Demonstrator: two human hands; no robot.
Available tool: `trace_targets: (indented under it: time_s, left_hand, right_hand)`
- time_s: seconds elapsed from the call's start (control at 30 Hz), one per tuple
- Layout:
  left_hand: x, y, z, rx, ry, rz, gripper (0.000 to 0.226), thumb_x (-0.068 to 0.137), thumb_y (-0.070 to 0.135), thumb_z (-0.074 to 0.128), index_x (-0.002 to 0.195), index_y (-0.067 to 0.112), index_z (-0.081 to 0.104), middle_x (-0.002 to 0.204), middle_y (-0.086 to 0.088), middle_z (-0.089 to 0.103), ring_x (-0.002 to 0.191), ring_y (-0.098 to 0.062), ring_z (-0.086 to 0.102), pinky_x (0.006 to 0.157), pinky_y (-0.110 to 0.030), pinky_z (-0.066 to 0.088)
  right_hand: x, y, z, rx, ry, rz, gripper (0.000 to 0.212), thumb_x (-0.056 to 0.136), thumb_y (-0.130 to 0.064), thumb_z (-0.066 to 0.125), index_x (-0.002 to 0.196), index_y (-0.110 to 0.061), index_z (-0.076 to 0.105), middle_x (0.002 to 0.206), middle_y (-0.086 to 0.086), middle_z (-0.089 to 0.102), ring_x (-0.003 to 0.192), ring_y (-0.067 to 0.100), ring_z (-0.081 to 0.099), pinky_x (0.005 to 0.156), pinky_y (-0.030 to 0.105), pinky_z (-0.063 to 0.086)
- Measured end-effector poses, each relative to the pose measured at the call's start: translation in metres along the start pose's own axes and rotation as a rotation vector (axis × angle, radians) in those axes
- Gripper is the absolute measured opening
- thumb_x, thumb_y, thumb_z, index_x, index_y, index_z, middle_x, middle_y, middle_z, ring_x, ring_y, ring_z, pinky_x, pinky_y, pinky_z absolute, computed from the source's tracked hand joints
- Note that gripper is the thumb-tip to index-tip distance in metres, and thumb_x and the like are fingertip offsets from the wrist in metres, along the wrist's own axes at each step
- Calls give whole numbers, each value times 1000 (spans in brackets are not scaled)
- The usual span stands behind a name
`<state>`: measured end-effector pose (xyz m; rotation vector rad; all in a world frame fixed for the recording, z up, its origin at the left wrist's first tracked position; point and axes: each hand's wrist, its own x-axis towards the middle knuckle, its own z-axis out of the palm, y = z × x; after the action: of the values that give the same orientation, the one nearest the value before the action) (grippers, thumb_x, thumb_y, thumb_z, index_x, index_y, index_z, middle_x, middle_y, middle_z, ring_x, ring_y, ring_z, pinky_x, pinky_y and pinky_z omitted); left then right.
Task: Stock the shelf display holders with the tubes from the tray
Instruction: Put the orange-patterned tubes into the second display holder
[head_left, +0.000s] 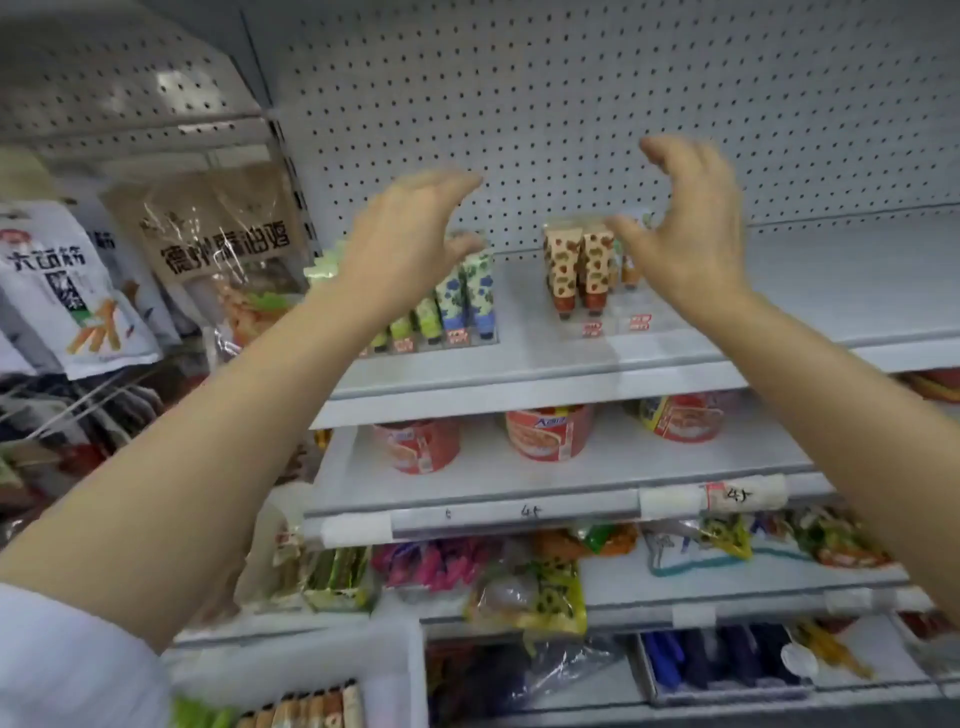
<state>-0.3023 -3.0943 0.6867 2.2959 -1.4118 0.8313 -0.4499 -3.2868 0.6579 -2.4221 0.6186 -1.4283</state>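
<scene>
- Up on the top shelf (675, 353), two clear display holders are seen, set well apart against a white pegboard back panel (571, 78).
- The left holder (467, 338) is filled with upright tubes (470, 291) printed in blue, green and white, caps down, stepped in rows; red price tags are fixed along its front edge.
- The right holder (613, 317) is only partly filled: two brown-spotted cream tubes (576, 265) are stood at its front, with a few more tubes half hidden behind them.
- The left hand (400, 244) is raised in front of the left holder, fingers spread and gently curved, nothing gripped.
- The right hand (685, 228) is lifted beside the spotted tubes, fingers arched apart and thumb out, nothing held; whether the thumb touches a tube cannot be told.
- At the lower left edge, a white tray (400, 670) is seen holding a row of brown and cream tubes (311, 709) laid side by side.
- Round red noodle cups (548, 431) are stood on the shelf below, and crinkled plastic snack bags (530, 592) are piled under those.
- Glossy packets (218, 234) are hung at the left.
</scene>
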Motion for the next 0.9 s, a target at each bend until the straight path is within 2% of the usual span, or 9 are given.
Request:
trace_targets:
  time_s: [0.13, 0.2, 0.3, 0.43, 0.6, 0.7, 0.77, 0.83, 0.9]
  left_hand:
    - [-73, -40, -25, 91, 0, 14, 59, 91, 37, 64, 143, 18, 46, 142, -7, 53, 131, -28, 47, 107, -46, 40]
    - [-114, -65, -27, 109, -21, 28, 55, 91, 34, 63, 141, 17, 47, 139, -9, 55, 128, -31, 49, 104, -47, 42]
    - [-177, -97, -18, 114, -89, -4, 53, 91, 29, 64, 140, 15, 49, 138, -10, 56, 127, -32, 50, 100, -46, 45]
    - [-255, -129, 3, 88, -117, -14, 45, 84, 17, 71, 127, 11, 61, 125, -12, 65, 112, -34, 61, 82, -46, 55]
    - [-341, -166, 51, 38, -245, 53, 42, 75, 9, 79, 115, 11, 69, 114, -9, 70, 97, -31, 68, 74, -39, 57]
    - [-398, -187, 98, 42, -358, 81, 40, 66, 5, 83, 104, 10, 72, 106, -8, 72, 89, -29, 69, 69, -37, 57]
    - [-437, -197, 129, 61, -499, 106, 46, 58, 3, 85, 100, 10, 71, 103, -7, 72, 86, -28, 68, 67, -36, 57]
    - [-470, -203, 154, 79, -632, 112, 42, 54, 2, 82, 92, 14, 70, 93, -3, 70, 80, -25, 66, 61, -34, 54]
    - [-497, -208, 171, 69, -729, 118, 36, 51, 1, 80, 82, 16, 68, 83, 0, 67, 72, -23, 63, 57, -32, 51]
  right_hand:
    - [-40, -33, 5, -6, -15, -73, 54, 84, -36, 62, 132, -16, 48, 131, 7, 51, 122, 24, 45, 98, 28, 34]
    - [-64, -51, 19, -1, -40, -87, 55, 82, -35, 60, 132, -15, 49, 131, 8, 52, 122, 25, 46, 99, 30, 35]
    - [-107, -82, 55, 11, -152, -96, 57, 84, -34, 62, 135, -14, 46, 129, 11, 51, 121, 30, 46, 101, 39, 38]
    - [-183, -122, 113, 62, -307, -139, 61, 81, -27, 69, 135, -13, 46, 129, 13, 52, 118, 33, 47, 99, 41, 37]
    - [-301, -150, 188, 58, -496, -288, 61, 70, -12, 77, 127, -7, 56, 119, 13, 60, 107, 34, 54, 92, 43, 42]
    - [-373, -147, 234, 13, -667, -443, 63, 60, -2, 76, 121, -8, 60, 114, 7, 62, 103, 27, 51, 87, 36, 38]
    - [-415, -140, 261, -17, -817, -546, 66, 49, 2, 75, 113, -10, 65, 107, 5, 65, 100, 26, 56, 86, 34, 42]
    - [-452, -131, 284, -47, -983, -642, 56, 42, -1, 74, 97, -13, 71, 91, 2, 69, 91, 25, 63, 80, 32, 51]
    - [-480, -121, 303, -162, -1179, -781, 38, 47, -7, 75, 83, -18, 70, 79, -2, 68, 86, 23, 65, 75, 31, 53]
